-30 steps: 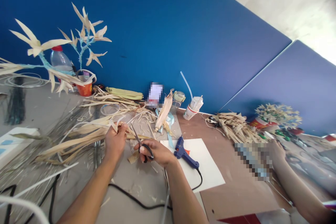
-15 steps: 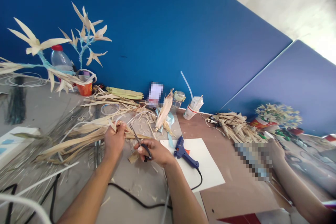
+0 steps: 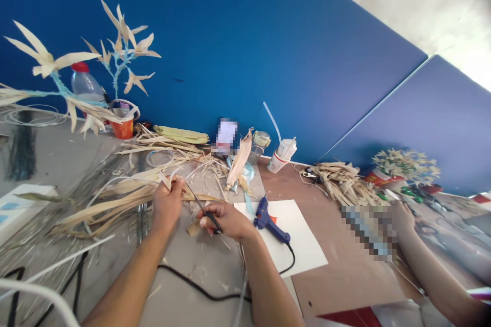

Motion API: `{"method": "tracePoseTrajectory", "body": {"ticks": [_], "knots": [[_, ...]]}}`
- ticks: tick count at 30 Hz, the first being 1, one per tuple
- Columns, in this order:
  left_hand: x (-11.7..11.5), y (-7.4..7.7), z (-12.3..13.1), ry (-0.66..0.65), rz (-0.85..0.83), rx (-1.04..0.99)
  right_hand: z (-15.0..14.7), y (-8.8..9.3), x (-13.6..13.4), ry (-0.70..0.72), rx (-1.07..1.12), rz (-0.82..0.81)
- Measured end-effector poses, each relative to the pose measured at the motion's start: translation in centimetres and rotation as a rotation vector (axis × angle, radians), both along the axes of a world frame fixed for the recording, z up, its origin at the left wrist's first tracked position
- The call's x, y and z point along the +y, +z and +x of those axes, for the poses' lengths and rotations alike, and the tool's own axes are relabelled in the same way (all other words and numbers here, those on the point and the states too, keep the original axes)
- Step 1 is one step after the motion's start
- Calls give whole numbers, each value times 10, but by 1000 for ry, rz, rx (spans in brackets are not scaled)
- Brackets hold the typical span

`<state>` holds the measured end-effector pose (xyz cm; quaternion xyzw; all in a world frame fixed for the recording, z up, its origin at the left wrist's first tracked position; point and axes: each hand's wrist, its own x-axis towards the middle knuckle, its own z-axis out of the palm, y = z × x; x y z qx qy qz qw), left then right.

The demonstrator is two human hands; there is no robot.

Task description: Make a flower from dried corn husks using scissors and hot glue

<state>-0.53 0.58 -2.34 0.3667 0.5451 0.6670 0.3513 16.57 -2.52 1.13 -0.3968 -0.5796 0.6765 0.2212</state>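
Observation:
My left hand (image 3: 167,204) pinches a small pale piece of dried corn husk (image 3: 165,180) above a pile of long husk strips (image 3: 111,202). My right hand (image 3: 227,220) grips black-handled scissors (image 3: 202,208), whose blades point up and left toward the piece in my left fingers. A tan husk scrap (image 3: 194,228) lies on the table just below the scissors. Both hands are closed around what they hold.
A blue glue gun (image 3: 270,222) rests on a white sheet (image 3: 303,245), its black cord (image 3: 199,290) trailing toward me. Husk flower stems stand in an orange cup (image 3: 125,127) by a bottle (image 3: 85,87). Another person's arm (image 3: 429,271) reaches in at the right near more husks (image 3: 345,184).
The scissors' blades have swung closer to the husk piece in my left fingers. The view has shifted slightly.

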Motion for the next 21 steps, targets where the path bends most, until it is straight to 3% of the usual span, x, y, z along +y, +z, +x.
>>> {"method": "tracePoseTrajectory", "body": {"ticks": [3,7,12,14,21], "knots": [[1,-1,-1,3,-2,9,-1,-1,0,-49,-4,11],[0,1,1,-3,30,-85,-4,-2,3,-217,-61,96],[-7,15,8,-228,31,-465,-6,-4,3,-358,-631,476],[-10,20,9,-282,12,-553,-7,-4,2,-399,-821,550],[-12,26,12,-347,-13,-620,-8,1,0,-433,-1041,679]]}}
